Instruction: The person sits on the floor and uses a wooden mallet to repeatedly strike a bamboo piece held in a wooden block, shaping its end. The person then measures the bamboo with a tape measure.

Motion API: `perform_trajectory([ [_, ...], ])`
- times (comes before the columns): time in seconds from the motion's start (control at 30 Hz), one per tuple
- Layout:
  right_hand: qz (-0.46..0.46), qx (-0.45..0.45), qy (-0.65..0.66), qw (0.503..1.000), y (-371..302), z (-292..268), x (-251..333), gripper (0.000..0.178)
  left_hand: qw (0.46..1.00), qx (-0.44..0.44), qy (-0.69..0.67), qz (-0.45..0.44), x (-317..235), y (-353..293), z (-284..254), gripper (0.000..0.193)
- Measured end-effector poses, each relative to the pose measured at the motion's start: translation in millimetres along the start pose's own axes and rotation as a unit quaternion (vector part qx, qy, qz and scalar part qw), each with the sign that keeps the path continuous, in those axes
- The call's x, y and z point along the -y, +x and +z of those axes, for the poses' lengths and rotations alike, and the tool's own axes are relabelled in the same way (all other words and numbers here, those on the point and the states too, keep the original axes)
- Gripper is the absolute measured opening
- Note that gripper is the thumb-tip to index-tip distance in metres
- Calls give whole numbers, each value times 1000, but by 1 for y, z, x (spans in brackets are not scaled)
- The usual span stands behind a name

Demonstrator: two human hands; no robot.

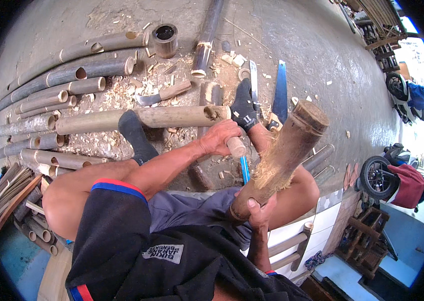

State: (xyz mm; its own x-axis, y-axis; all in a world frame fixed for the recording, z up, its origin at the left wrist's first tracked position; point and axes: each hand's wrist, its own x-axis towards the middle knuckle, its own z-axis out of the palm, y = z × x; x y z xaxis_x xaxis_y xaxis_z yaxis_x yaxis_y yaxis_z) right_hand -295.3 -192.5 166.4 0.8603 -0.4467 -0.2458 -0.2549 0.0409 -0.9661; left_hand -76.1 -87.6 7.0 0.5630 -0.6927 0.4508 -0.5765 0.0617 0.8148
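Black shirt [182,271] with red-and-blue sleeve trim nearest the camera, bare knees [299,193] spread wide just beyond, seemingly to leave working room between. Thick, frayed club [283,155] held slantwise near the right knee, heavy head up and away from the body, lower part grasped in the right hand [261,210], probably for control of so much weight. Left hand [220,138] clenched around a short wooden handle [236,147], pale butt turned up toward the camera, perhaps to keep that face clear of fingers; far end hidden by the fist. Blue rod [244,169] just below the handle; cannot tell if joined to it. Just beyond the left fist, pale bamboo pole [172,117] lying crosswise, holed end close to the knuckles. Left foot [134,135] in a dark sock over the pole, apparently to stop any rolling; dark crosspiece [210,94] beneath, likely to prop that end off the floor [302,65]. Right foot [243,106] just past the end. Blue-bladed saw [280,90] and hooked knife [174,90] among shavings [114,93], presumably there for easy reach. Holed bamboo lengths [71,53] side by side at the left, perhaps for tidy storage.
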Motion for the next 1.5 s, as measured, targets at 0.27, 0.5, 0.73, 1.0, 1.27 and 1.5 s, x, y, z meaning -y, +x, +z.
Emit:
perform_trajectory([
  [0.27, -25, -10, -72, 997, 3, -12, -19, 81, 999, -11, -15, 27, 22, 0, -9, 42],
  [0.5, -19, 0, -86, 996, 5, -14, -45, 88, 999, -34, -26, 8, 30, -4, -7, 43],
  [0.73, 49, -25, -300, 952, 47, 28, -6, 78, 996, -57, -67, -12, 38, 0, -9, 39],
  [1.0, -9, 20, -327, 945, 56, 15, -15, 81, 986, -99, -101, -92, 36, 16, -15, 32],
  [1.27, -125, 44, -273, 953, 65, 1, 18, 60, 959, -114, -180, -187, 39, 14, -19, 33],
  [1.5, -49, 67, -343, 936, 108, 24, 51, 89, 891, -160, -321, -278, 20, 15, -28, 35],
])
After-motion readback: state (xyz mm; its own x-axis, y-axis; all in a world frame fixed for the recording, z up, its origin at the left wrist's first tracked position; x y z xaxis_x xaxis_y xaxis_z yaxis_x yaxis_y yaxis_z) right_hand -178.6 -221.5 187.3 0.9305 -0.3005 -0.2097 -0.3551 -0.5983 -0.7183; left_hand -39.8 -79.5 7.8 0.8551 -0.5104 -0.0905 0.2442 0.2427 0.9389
